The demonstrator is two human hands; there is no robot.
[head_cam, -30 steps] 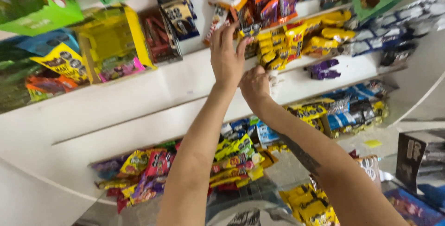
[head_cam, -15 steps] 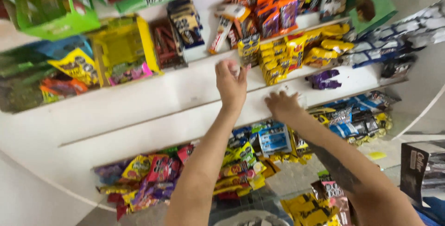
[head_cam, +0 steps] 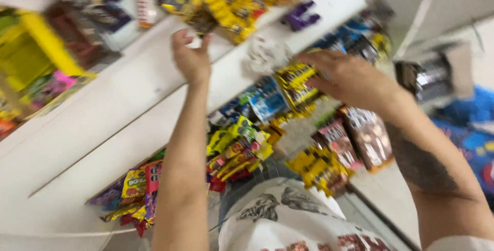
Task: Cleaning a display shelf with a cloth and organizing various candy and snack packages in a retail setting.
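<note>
The left hand [head_cam: 191, 58] is raised to the front edge of the white shelf [head_cam: 128, 91], its fingers curled loosely upward with the thumb apart from them; motion blur hides whether they pinch anything, so I cannot tell if the hand is empty. The fingertips sit just below the yellow candy packets [head_cam: 234, 4] that stand on that shelf.

The right hand [head_cam: 350, 78] is lower and further along the same shelf's edge, fingers bent and closed round the top of a yellow-and-black candy bag [head_cam: 296, 83], which hangs tilted just under the shelf. Just beside that bag, against the shelf front, is a blurred white crumpled thing [head_cam: 265, 55] whose kind cannot be made out.

Below the shelf, blue packets [head_cam: 267, 104] lie behind the held bag. Further down, mixed bright sweet bags [head_cam: 236, 148] fill a lower tier, with more yellow bags [head_cam: 319, 168] and brown-pink bags [head_cam: 360, 135] near the right forearm. On the shelf, a purple packet [head_cam: 301, 16] lies past the yellow packets, and a yellow display box [head_cam: 31, 50] stands at its far end. A printed white shirt [head_cam: 288, 215] shows at the bottom.
</note>
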